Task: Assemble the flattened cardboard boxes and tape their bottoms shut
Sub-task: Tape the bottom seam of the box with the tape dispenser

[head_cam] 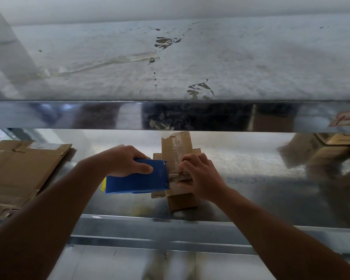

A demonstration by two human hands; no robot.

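The small cardboard box (182, 200) stands upright on the shiny metal shelf (240, 158), directly under the right hand (201, 175). One of its flaps sticks up just beyond that hand's knuckles. A strip of clear tape (174, 174) crosses the folded flaps, running from the right fingertips across to the blue tape dispenser (137, 179). The right hand's fingers are curled down over the box's top and clamp it at the taped seam; whether they also pinch the tape itself cannot be told. The left hand (121, 160) is wrapped around the dispenser, thumb on its near face, holding its edge against the box just beside the right hand. A yellow part shows at the dispenser's end away from the box. Well to the outside of the left hand lies a stack of flattened cardboard (22, 170). Far out past the right hand sit more brown boxes (339, 140), mirrored in the metal. Above both hands runs an upper shelf (170, 67) smeared with old tape scraps.
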